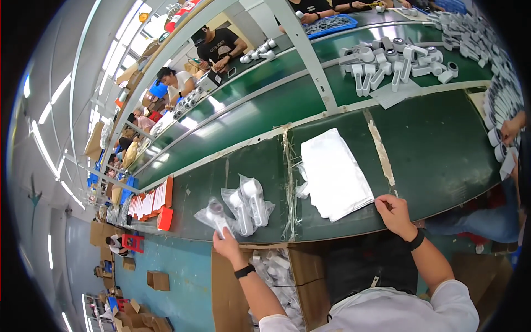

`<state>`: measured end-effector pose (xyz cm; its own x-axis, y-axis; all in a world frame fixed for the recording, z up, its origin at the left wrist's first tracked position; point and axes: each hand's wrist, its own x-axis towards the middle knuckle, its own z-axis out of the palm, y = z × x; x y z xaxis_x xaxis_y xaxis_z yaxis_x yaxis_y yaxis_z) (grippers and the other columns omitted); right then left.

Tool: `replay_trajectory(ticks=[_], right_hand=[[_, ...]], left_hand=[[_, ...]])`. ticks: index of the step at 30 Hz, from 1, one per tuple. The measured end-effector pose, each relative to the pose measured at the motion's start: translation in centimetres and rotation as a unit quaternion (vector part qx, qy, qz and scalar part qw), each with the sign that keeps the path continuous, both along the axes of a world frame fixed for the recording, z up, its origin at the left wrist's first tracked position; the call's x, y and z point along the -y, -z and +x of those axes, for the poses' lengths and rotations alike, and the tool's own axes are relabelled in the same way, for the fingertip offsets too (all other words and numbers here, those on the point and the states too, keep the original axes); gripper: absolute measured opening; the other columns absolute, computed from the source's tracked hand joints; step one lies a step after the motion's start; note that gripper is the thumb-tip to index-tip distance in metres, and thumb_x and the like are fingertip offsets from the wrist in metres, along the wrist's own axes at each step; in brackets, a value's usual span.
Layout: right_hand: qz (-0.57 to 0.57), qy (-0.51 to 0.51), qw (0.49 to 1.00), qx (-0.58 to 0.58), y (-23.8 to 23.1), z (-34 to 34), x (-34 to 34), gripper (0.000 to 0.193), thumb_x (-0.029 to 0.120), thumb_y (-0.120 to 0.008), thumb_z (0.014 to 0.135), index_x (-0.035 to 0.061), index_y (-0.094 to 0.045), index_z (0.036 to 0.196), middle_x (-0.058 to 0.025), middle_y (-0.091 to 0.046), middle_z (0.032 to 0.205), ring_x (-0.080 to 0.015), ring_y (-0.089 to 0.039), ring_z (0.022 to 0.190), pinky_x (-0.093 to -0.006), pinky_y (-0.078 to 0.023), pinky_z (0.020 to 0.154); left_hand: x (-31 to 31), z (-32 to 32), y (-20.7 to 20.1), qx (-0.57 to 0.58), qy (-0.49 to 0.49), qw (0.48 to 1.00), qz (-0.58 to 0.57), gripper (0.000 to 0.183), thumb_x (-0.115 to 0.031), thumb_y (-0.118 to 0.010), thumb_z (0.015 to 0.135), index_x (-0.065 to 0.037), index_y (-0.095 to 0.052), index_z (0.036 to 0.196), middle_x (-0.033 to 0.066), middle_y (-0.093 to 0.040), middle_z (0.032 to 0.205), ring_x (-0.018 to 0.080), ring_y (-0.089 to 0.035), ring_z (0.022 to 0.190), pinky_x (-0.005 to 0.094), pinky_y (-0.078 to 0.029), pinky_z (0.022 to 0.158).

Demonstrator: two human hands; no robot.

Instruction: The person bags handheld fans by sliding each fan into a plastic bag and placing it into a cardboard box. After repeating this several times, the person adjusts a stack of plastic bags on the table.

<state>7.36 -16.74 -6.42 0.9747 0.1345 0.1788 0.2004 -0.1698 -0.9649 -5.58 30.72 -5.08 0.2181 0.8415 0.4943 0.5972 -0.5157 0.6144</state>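
My left hand point(225, 244) is closed on the handle end of a white handheld device point(214, 212) with a round head, wrapped in a clear plastic bag, at the near edge of the green bench. Just right of it lie more bagged white devices point(251, 202), side by side. A stack of flat white plastic bags point(336, 174) rests in front of me. At the stack's near right corner, my right hand point(395, 214) has its fingers pinched at the bags' edge; the fingertips are partly hidden.
Under the bench edge stands a cardboard box point(310, 276) with bagged white pieces. Orange-and-white boxes point(152, 202) line the bench at left. Many unwrapped grey-white devices point(395, 61) are heaped on the far conveyor. At the right edge is another person's hand point(513, 128); co-workers sit opposite.
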Motion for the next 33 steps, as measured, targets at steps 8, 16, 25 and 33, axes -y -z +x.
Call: replay_trajectory(ticks=[8,16,25,33], right_hand=[[0.027,0.012,0.998,-0.057,-0.7,0.3,1.3,0.014,0.011,-0.065,0.088,-0.0022,-0.068,0.092,-0.0036,-0.066,0.076,-0.0061,-0.058,0.066,-0.0225,-0.046,0.059],[-0.064,0.039,0.995,0.059,-9.1,9.2,4.1,0.016,0.012,-0.067,0.086,0.0013,-0.066,0.098,0.0013,-0.063,0.074,-0.0031,-0.054,0.068,-0.0219,-0.046,0.059],[-0.382,0.249,0.889,0.035,-5.0,29.0,8.3,0.054,0.045,-0.062,0.084,-0.0004,-0.056,0.114,-0.0182,-0.068,0.094,-0.0366,-0.065,0.092,-0.0457,-0.051,0.080],[-0.445,0.258,0.856,-0.059,-3.9,38.7,6.2,0.053,0.053,-0.058,0.083,0.0024,-0.069,0.094,-0.0220,-0.068,0.098,-0.0375,-0.065,0.093,-0.0480,-0.052,0.080]], left_hand=[[1.9,2.9,0.8,-0.047,-0.007,0.991,0.122,0.044,-0.033,-0.068,0.087,0.005,-0.064,0.107,0.0191,-0.065,0.097,0.0254,-0.060,0.088,0.0351,-0.047,0.081],[18.6,5.0,0.6,0.172,0.315,0.900,-0.248,0.015,-0.011,-0.058,0.094,0.004,-0.061,0.094,0.0026,-0.057,0.075,0.0110,-0.050,0.064,0.0250,-0.042,0.058],[21.3,6.7,4.2,0.144,0.314,0.924,-0.163,0.016,-0.008,-0.060,0.091,0.007,-0.060,0.087,0.0053,-0.060,0.075,0.0112,-0.053,0.066,0.0249,-0.044,0.059],[20.0,5.7,5.5,0.087,0.291,0.948,-0.095,0.013,-0.007,-0.058,0.092,0.003,-0.059,0.084,0.0011,-0.053,0.067,0.0070,-0.045,0.057,0.0220,-0.036,0.051]])
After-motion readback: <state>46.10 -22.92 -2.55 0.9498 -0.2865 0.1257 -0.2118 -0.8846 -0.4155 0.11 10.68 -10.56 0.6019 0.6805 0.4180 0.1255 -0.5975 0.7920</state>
